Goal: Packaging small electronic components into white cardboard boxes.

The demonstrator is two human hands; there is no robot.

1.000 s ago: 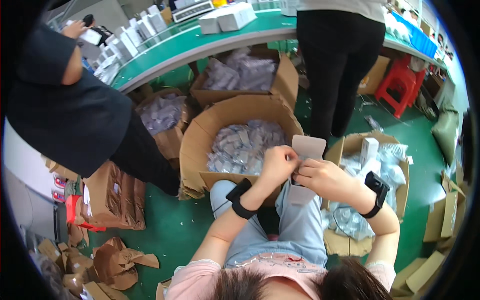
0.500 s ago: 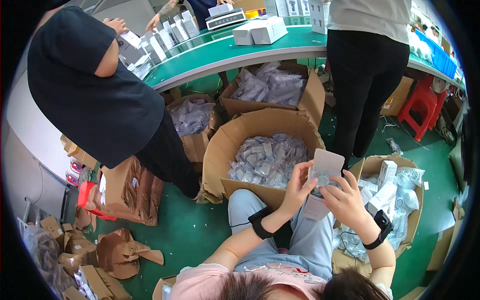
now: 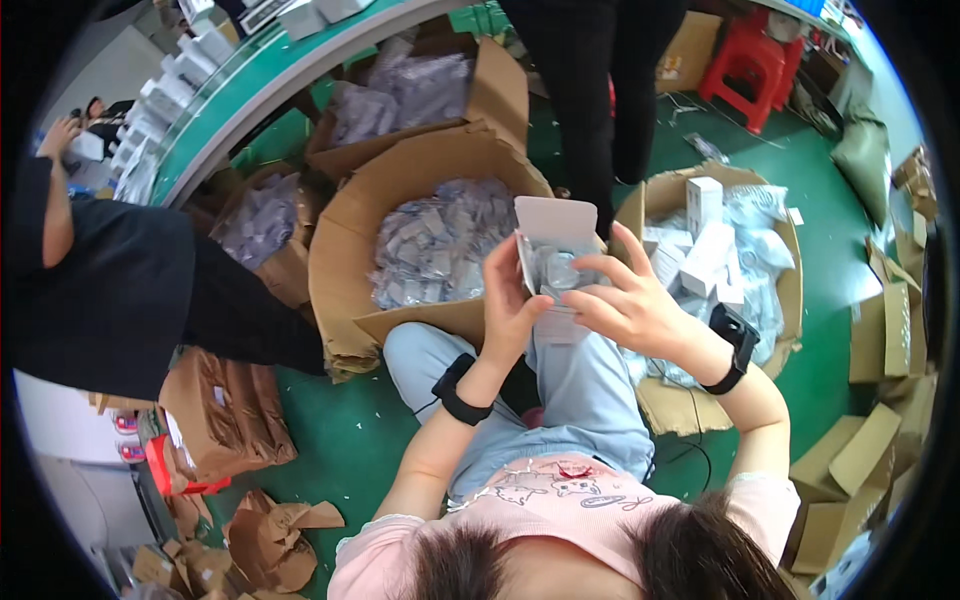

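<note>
My left hand (image 3: 507, 308) is wrapped round the side of a small white box (image 3: 556, 221), whose lid flap stands up. A clear plastic-wrapped item (image 3: 558, 270) sits at the box's mouth; what is inside the wrap I cannot make out. My right hand (image 3: 640, 308) has its fingertips on that item, the index finger raised and the others bent against it. Both hands are above my knees. Just beyond them stands a big open carton (image 3: 338, 262) holding many small clear bags (image 3: 435, 240).
On the right, another carton (image 3: 790, 235) holds white boxes (image 3: 708, 260) and bubble-wrapped pieces. Behind are a carton of plastic bags (image 3: 400, 105), a green worktable (image 3: 225, 95) and a red stool (image 3: 745, 75). Two people stand nearby, in dark clothes (image 3: 100, 290) and black trousers (image 3: 570, 90).
The view has swung right, so the surroundings sit further left. My right index finger has lifted away from the others. My left hand keeps hold of the white box.
</note>
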